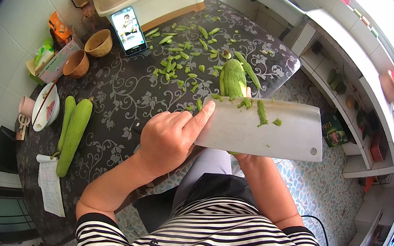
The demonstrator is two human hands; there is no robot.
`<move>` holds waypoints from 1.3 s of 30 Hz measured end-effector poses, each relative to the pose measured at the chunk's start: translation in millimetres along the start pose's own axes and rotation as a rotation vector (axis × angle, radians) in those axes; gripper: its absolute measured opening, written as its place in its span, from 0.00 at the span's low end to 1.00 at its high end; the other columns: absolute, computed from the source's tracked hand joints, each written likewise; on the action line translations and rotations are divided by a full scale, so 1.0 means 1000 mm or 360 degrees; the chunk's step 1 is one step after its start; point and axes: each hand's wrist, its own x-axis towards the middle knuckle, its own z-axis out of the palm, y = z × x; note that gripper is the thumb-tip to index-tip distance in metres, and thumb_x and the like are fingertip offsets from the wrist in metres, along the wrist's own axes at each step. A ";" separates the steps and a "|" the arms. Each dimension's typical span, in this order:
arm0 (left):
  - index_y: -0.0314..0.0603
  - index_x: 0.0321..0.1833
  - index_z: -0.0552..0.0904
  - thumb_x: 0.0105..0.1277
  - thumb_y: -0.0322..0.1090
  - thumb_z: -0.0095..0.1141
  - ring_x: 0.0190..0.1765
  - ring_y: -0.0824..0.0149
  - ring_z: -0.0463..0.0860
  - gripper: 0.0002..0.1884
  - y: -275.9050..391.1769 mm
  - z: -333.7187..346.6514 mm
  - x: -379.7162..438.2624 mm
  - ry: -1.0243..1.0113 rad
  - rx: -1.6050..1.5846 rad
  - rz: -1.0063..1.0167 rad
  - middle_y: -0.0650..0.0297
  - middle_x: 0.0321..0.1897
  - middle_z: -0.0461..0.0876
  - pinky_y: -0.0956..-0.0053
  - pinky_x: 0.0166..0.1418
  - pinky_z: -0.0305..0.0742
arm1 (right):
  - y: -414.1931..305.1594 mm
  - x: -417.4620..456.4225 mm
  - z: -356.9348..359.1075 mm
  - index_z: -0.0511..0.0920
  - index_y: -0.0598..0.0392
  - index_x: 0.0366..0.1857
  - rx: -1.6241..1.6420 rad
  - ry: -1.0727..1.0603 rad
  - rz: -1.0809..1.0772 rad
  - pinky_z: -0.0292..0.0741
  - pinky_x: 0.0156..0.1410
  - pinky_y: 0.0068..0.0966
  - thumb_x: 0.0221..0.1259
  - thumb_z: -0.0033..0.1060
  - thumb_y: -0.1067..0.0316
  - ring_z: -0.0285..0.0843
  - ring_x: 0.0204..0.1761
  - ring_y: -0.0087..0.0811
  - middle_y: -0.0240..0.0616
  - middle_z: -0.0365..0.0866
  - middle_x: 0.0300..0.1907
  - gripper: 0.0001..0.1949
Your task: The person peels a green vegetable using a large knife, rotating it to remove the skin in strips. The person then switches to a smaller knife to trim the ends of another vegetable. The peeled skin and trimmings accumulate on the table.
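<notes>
My left hand (169, 142) grips the handle of a broad steel cleaver (274, 137), its index finger laid along the blade. Bits of green peel cling to the flat of the blade. Behind it, a partly peeled green gourd (233, 77), perhaps a luffa, points away from me over the table's edge. My right hand (249, 92) holds this gourd from beneath; the blade hides most of that hand, leaving a fingertip and the wrist in sight. Strips and chips of green peel (169, 65) lie scattered across the dark floral tabletop (118, 89).
Two whole gourds (76, 132) lie at left beside a notepad (50, 185) bearing writing. A white bowl with chopsticks (46, 111), two brown bowls (99, 42) and a propped, lit phone (128, 30) stand along the wall side. Behind is a lidded plastic bin (153, 1); at right, tiled shelves (337, 93).
</notes>
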 end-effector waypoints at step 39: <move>0.40 0.63 0.79 0.50 0.24 0.59 0.21 0.67 0.72 0.31 0.001 -0.005 0.011 -0.0040 0.0094 0.0056 0.67 0.19 0.65 0.71 0.27 0.69 | -0.004 -0.009 0.028 0.76 0.51 0.51 -0.0539 0.0301 -0.0215 0.79 0.48 0.26 0.70 0.52 0.40 0.79 0.44 0.25 0.32 0.79 0.41 0.23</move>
